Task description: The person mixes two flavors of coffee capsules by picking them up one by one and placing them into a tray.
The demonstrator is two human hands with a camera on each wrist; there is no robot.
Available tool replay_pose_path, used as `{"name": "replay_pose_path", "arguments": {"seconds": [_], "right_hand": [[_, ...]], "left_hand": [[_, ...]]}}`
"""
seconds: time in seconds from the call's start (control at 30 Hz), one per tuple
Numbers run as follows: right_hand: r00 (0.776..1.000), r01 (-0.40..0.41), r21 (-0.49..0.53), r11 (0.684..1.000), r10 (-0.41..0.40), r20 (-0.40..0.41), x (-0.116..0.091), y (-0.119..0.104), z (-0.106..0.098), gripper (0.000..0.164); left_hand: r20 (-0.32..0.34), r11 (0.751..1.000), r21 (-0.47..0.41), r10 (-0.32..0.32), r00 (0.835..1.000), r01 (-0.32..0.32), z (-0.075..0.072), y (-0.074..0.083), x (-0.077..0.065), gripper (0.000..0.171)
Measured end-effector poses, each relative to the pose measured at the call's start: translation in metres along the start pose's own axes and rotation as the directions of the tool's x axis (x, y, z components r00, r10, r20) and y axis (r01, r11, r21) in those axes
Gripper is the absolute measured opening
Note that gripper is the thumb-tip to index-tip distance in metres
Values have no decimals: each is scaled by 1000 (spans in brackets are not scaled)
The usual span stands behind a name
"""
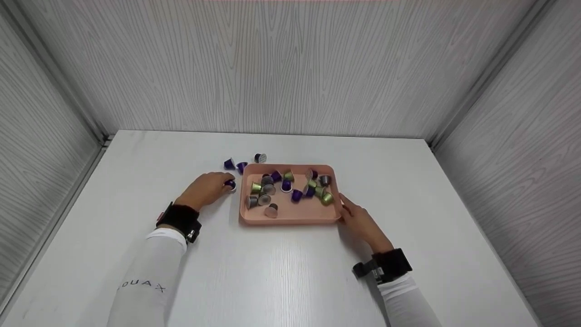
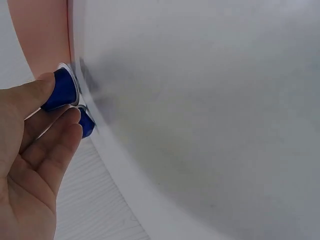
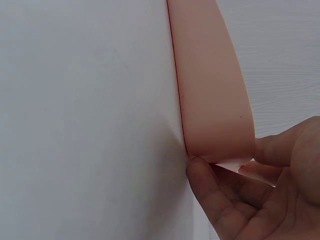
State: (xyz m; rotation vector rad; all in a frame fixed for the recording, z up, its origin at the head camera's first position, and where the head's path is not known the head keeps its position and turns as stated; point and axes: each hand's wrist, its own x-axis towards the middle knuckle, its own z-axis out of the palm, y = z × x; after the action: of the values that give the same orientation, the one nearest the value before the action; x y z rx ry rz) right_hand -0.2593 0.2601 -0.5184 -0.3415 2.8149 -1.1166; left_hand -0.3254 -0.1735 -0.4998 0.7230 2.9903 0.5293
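Note:
My left hand (image 1: 208,188) is just left of the pink tray (image 1: 290,220), pinching a purple coffee capsule (image 1: 230,184) between thumb and fingers, low over the table. In the left wrist view this capsule (image 2: 64,90) looks blue with a silver rim, and a second blue capsule (image 2: 86,122) shows past the fingertips. My right hand (image 1: 361,222) holds the tray at its right side. The right wrist view shows the thumb and fingers at a corner of the tray wall (image 3: 212,85). Several purple, green and grey capsules (image 1: 296,195) lie scattered inside the tray.
Beyond my left hand, two purple capsules (image 1: 229,164) lie on the white table (image 1: 281,272). A dark capsule (image 1: 260,158) with a pale lid lies behind the tray's back left corner. Grey wood-grain panels (image 1: 272,68) stand at the back and both sides.

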Motion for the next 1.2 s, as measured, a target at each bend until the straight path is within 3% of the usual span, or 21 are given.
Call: {"name": "replay_pose_path", "arguments": {"seconds": [0.4, 0.77, 0.9, 1.2], "right_hand": [[1000, -26, 1, 1000, 26, 8, 0, -1, -1, 50], [1000, -21, -41, 999, 21, 13, 1, 0, 0, 50], [999, -38, -28, 999, 38, 13, 0, 1, 1, 50], [1000, -26, -13, 1000, 26, 7, 0, 0, -1, 50]], "left_hand": [[-85, 997, -21, -82, 993, 81, -14, 15, 8, 30], [-164, 999, -51, 6, 986, -15, -13, 39, 20, 27], [-147, 999, -50, 10, 989, -18, -12, 48, 25, 29], [-44, 999, -25, 32, 999, -33, -10, 73, 40, 32]]}}
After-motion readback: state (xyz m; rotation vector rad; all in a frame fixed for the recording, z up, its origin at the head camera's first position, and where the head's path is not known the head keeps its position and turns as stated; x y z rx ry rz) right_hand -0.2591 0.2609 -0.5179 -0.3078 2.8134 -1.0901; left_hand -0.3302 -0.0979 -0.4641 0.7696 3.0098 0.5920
